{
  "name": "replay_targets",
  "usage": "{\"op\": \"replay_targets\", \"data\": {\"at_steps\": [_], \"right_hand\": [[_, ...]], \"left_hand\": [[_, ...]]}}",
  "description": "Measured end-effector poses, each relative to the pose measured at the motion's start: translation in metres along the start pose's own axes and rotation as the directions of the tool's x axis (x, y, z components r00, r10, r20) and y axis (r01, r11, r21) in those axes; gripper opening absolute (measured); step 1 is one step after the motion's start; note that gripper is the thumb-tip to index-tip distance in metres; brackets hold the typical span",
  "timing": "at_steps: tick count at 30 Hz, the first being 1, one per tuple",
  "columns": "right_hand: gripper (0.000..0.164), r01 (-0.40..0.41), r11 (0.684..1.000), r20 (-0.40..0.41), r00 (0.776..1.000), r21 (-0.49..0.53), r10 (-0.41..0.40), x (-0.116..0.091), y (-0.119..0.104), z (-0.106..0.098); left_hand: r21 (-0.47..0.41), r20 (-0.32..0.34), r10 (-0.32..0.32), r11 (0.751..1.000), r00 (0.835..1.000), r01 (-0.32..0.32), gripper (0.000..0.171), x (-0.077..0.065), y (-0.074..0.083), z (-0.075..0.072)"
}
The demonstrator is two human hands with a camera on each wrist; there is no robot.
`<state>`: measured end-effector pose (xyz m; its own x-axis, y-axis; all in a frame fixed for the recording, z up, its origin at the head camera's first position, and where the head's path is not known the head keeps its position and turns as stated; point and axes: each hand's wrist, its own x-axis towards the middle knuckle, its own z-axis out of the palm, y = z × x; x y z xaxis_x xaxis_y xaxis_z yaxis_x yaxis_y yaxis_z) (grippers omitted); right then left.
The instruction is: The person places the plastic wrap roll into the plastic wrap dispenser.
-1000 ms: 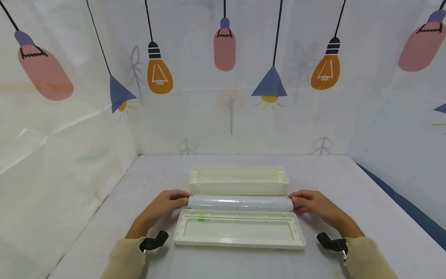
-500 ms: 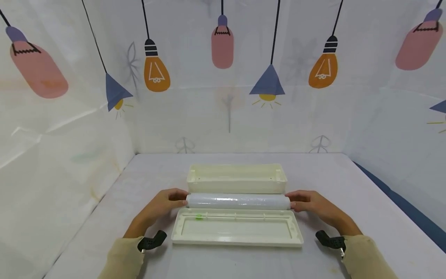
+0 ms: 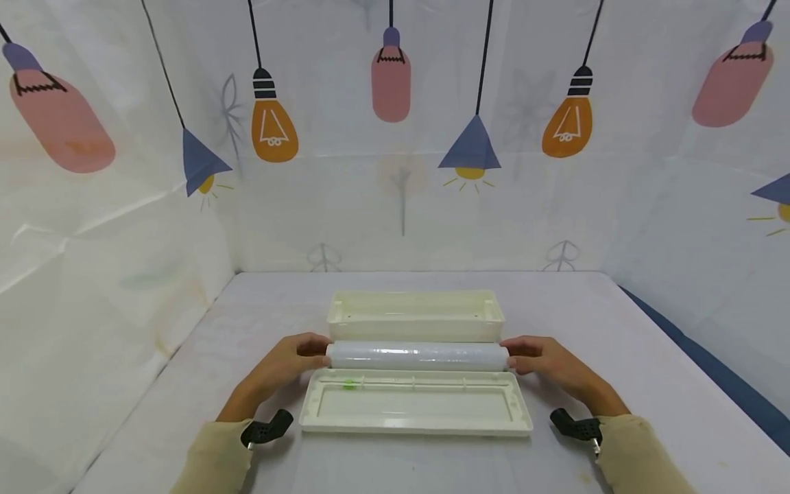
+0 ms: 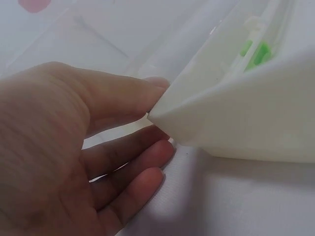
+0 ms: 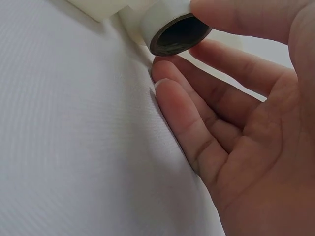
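A roll of cling film [image 3: 416,356] lies crosswise between an open cream box [image 3: 416,331] behind and its long lid [image 3: 415,424], underside up, in front. My left hand [image 3: 284,365] pinches the roll's left end between thumb and fingers; in the left wrist view the lid's corner [image 4: 197,118] partly hides that grip. At the other end my right hand [image 3: 551,363] holds the roll by thumb and fingertips. The right wrist view shows the roll's dark hollow core [image 5: 179,35], with the lower fingers [image 5: 179,105] close to the tabletop.
A small green slider [image 3: 349,384] sits on a rail along the lid. White cloth covers the table [image 3: 247,309]. Printed sheets [image 3: 345,206] with hanging-lamp drawings enclose the back and sides. A black wrist camera [image 3: 267,428] juts from each sleeve.
The head view has shifted slightly, so everything sits a little further left. My right thumb and fingers have resettled slightly on the roll's end. The roll, box and lid keep nearly the same arrangement.
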<state>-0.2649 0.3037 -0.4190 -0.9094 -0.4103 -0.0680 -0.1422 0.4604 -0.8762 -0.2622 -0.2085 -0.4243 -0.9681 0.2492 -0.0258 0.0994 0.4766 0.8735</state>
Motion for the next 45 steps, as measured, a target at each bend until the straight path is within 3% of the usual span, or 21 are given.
{"op": "replay_targets", "data": {"at_steps": [7, 19, 26, 33, 38, 45], "right_hand": [[0.052, 0.002, 1.0, -0.006, 1.0, -0.022, -0.002, 0.001, 0.0, 0.001], [0.052, -0.005, 1.0, -0.053, 0.999, -0.013, 0.004, 0.0, 0.007, 0.005], [0.05, 0.031, 0.999, -0.08, 0.996, -0.02, -0.033, 0.001, 0.008, 0.005], [0.051, 0.024, 1.0, -0.083, 0.996, -0.004, -0.024, 0.0, 0.013, 0.008], [0.053, 0.039, 0.999, -0.098, 0.994, 0.013, -0.037, 0.002, 0.013, 0.01], [0.055, 0.008, 0.998, -0.136, 0.991, 0.063, 0.001, 0.007, 0.008, 0.013]], "left_hand": [[0.003, -0.032, -0.027, 1.0, 0.999, 0.028, 0.046, 0.0, -0.002, 0.0], [-0.066, -0.065, -0.093, 0.994, 0.994, 0.089, 0.043, 0.0, 0.005, 0.006], [-0.075, -0.088, -0.071, 0.995, 0.994, 0.064, 0.043, 0.001, 0.006, 0.007], [-0.146, -0.103, -0.079, 0.987, 0.992, 0.063, 0.044, 0.001, 0.002, 0.01], [-0.144, -0.112, -0.037, 0.989, 0.993, 0.021, 0.044, 0.002, -0.001, 0.009], [-0.174, -0.122, -0.019, 0.985, 0.992, -0.003, 0.046, 0.005, 0.0, 0.008]]}}
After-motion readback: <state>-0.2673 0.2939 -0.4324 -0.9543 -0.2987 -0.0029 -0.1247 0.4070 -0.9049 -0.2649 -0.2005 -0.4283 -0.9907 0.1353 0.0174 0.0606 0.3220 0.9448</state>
